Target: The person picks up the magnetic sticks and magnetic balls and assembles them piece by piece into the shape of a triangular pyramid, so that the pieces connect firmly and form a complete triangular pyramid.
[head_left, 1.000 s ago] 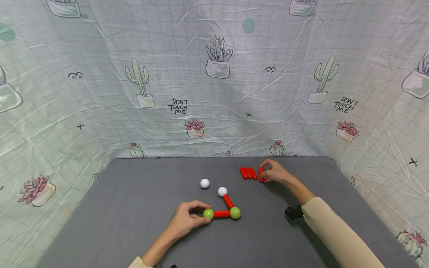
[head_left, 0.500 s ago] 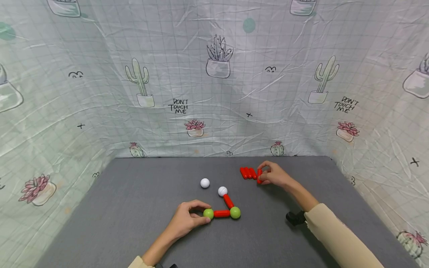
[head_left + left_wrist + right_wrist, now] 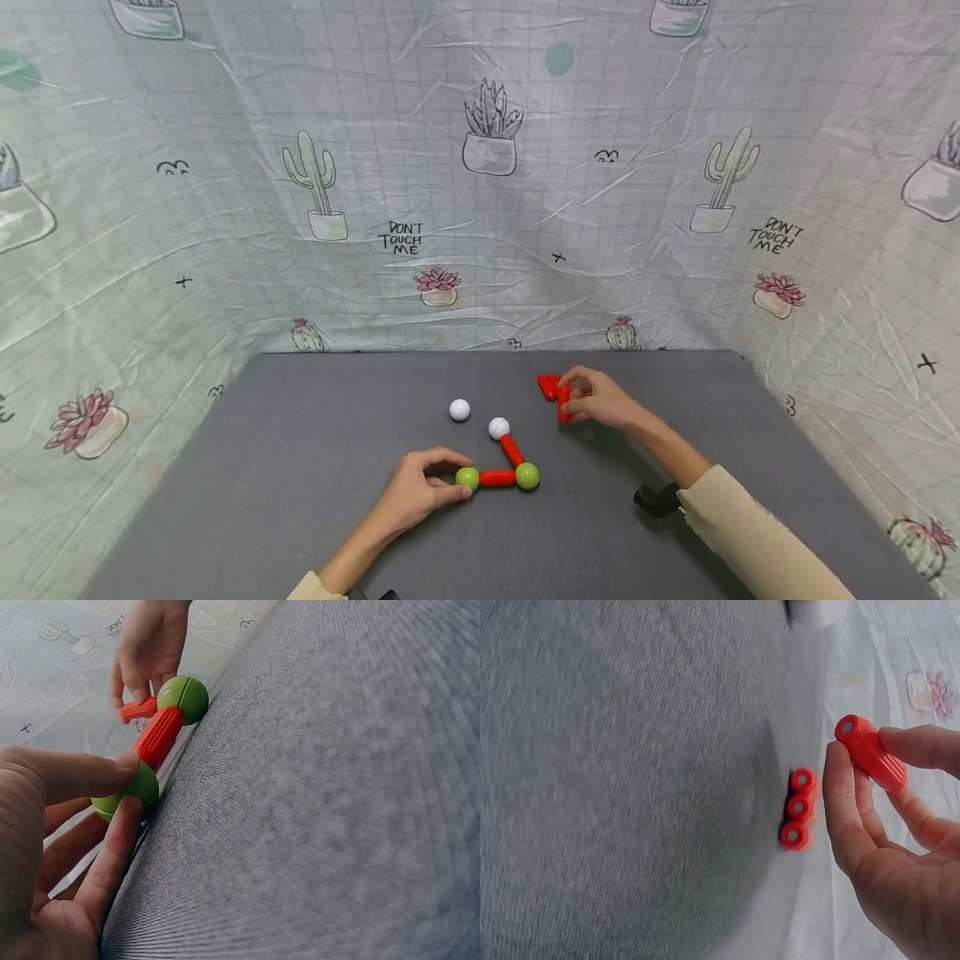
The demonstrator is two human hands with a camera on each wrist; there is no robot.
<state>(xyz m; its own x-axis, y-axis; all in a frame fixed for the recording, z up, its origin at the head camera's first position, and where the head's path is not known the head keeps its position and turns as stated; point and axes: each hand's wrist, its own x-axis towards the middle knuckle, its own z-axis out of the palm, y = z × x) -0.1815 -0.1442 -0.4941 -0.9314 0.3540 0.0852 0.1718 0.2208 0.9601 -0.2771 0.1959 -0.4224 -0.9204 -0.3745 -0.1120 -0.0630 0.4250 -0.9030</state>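
Observation:
My left hand (image 3: 423, 490) pinches a green ball (image 3: 467, 478) between thumb and fingers. From that ball a red magnetic rod (image 3: 497, 477) runs to a second green ball (image 3: 527, 476). There another red rod (image 3: 512, 450) angles back to a seamed white ball (image 3: 498, 428). Farther right, my right hand (image 3: 600, 403) pinches a loose red magnetic rod (image 3: 871, 754), raised off the table in the right wrist view, a silver disc at its end. Beside it lie three red rods (image 3: 799, 808) in a row, partly hidden by the fingers in the head view.
A loose white ball (image 3: 460, 409) lies on the grey tabletop (image 3: 300, 467), left of the joined pieces. A hanging sheet printed with cacti (image 3: 487, 225) closes off the back and both sides.
My right hand has drawn its red rod away from the right end of the row, moving left and nearer to me, in front of the remaining rods. The left hand holds still.

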